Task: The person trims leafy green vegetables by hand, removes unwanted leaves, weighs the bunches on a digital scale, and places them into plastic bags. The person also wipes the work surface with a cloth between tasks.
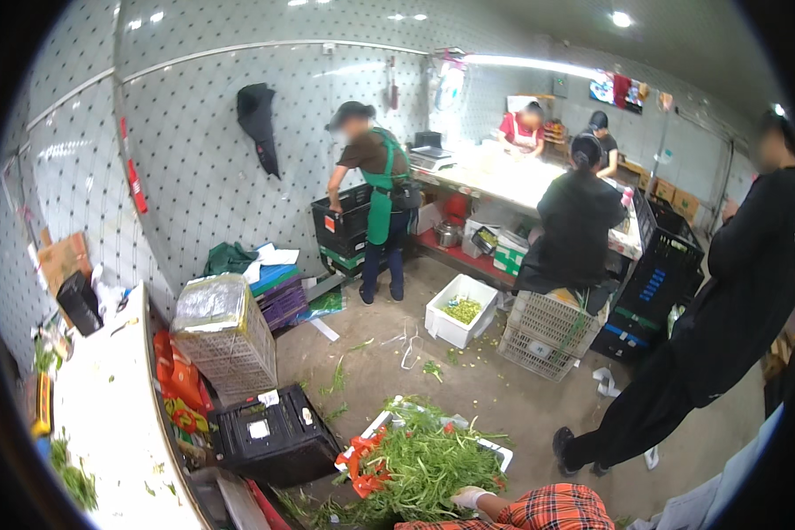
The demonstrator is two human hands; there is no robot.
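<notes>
My right hand (472,497), in what looks like a pale glove, reaches from an orange plaid sleeve (556,507) at the bottom edge. It touches the near side of a large heap of leafy green vegetables (430,457). Its fingers blend into the stems, so their grip is unclear. The heap overflows a white foam box (500,454), whose rim shows at the right corner. Orange-red plastic bags (368,467) stick out on the heap's left side. My left hand is out of view.
A black crate (271,430) stands left of the heap, beside a white worktable (126,411). Farther off are a white box of green trimmings (462,310) and stacked pale crates (550,331). A person in black (715,285) stands at right; another, in a green apron (381,185), handles black crates (341,225).
</notes>
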